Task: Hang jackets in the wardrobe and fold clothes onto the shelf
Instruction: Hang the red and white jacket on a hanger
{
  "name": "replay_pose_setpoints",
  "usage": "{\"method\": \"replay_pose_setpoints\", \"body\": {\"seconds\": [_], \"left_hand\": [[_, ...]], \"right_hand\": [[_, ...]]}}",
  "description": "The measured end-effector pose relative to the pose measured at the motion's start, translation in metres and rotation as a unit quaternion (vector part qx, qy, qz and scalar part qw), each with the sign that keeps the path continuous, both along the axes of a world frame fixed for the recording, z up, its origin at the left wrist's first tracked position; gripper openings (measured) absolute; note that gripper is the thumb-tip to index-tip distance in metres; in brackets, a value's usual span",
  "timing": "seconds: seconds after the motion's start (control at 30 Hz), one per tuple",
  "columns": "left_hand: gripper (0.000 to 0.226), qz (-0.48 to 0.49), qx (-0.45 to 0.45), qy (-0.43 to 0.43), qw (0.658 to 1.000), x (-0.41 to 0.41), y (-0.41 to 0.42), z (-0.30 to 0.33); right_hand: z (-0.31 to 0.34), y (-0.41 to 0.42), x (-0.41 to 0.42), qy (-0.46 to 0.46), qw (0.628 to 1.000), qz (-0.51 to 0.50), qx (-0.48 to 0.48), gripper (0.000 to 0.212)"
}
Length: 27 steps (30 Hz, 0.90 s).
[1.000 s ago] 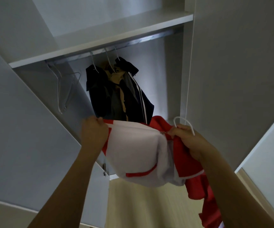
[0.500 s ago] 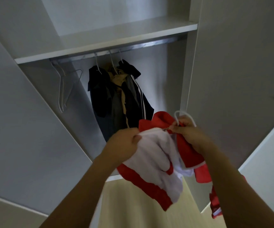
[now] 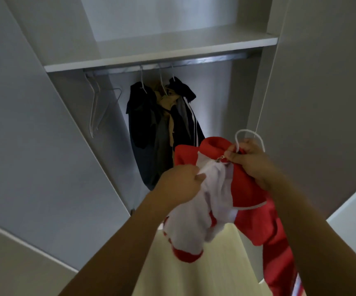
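My right hand (image 3: pixel 250 161) grips the hanger (image 3: pixel 250 136) at the jacket (image 3: pixel 245 189) collar, my left hand (image 3: pixel 180 184) pinches its white front (zip unfastened); rail (image 3: pixel 172 64) lies up-left, right hand nearer.

No legible text in this view.
We find no words, labels, brand marks, numbers or signs that can be read on any surface shown here.
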State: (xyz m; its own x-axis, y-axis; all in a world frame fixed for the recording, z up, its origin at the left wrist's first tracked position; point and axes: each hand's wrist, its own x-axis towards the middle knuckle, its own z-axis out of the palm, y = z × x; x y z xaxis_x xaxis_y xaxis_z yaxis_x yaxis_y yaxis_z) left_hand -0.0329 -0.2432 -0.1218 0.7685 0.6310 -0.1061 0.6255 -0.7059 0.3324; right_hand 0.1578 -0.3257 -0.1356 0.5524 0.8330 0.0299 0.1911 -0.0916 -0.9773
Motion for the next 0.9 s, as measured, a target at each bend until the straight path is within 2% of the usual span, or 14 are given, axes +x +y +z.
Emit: {"method": "replay_pose_setpoints", "body": {"seconds": [0.1, 0.23, 0.27, 0.33, 0.4, 0.43, 0.5, 0.6, 0.73, 0.77, 0.83, 0.9], "left_hand": [[0.029, 0.017, -0.041, 0.081, 0.996, -0.045, 0.016, 0.008], [0.033, 0.031, -0.009, 0.215, 0.976, -0.089, 0.036, 0.015], [0.031, 0.023, -0.001, 0.203, 0.979, -0.084, 0.037, 0.012], [0.029, -0.002, -0.025, 0.093, 0.995, -0.055, 0.026, 0.002], [0.027, -0.008, -0.074, -0.030, 0.997, -0.021, 0.007, -0.008], [0.029, -0.001, -0.088, -0.064, 0.994, -0.010, 0.001, -0.012], [0.031, 0.015, -0.091, -0.081, 0.992, -0.006, 0.000, -0.020], [0.031, 0.021, -0.025, -0.033, 0.999, -0.027, 0.016, -0.020], [0.027, 0.055, 0.016, 0.004, 0.998, -0.029, 0.024, -0.018], [0.023, 0.068, 0.010, -0.014, 0.998, -0.030, 0.024, -0.020], [0.018, 0.083, -0.023, -0.077, 0.993, -0.037, 0.025, -0.023], [0.027, 0.068, -0.045, -0.149, 0.985, -0.042, 0.032, -0.018]], "right_hand": [[0.002, -0.007, 0.011, 0.001, 0.998, -0.054, 0.013, 0.023], [0.017, -0.014, 0.017, 0.128, 0.985, -0.093, 0.067, 0.024], [0.022, -0.014, 0.013, 0.170, 0.980, -0.071, 0.081, 0.022], [0.029, -0.007, -0.002, 0.225, 0.970, -0.006, 0.095, 0.020], [0.036, 0.001, -0.018, 0.213, 0.973, 0.038, 0.078, 0.016], [0.038, 0.003, -0.022, 0.190, 0.979, 0.041, 0.066, 0.014], [0.039, 0.002, -0.021, 0.140, 0.989, 0.008, 0.053, 0.016], [0.033, -0.003, -0.017, 0.115, 0.992, -0.029, 0.033, 0.017], [0.028, 0.006, -0.039, 0.236, 0.969, 0.047, 0.055, 0.008], [0.030, 0.008, -0.042, 0.270, 0.958, 0.068, 0.066, 0.005], [0.033, 0.010, -0.038, 0.285, 0.954, 0.066, 0.065, 0.013], [0.037, 0.009, -0.031, 0.211, 0.976, 0.042, 0.033, 0.022]]}}
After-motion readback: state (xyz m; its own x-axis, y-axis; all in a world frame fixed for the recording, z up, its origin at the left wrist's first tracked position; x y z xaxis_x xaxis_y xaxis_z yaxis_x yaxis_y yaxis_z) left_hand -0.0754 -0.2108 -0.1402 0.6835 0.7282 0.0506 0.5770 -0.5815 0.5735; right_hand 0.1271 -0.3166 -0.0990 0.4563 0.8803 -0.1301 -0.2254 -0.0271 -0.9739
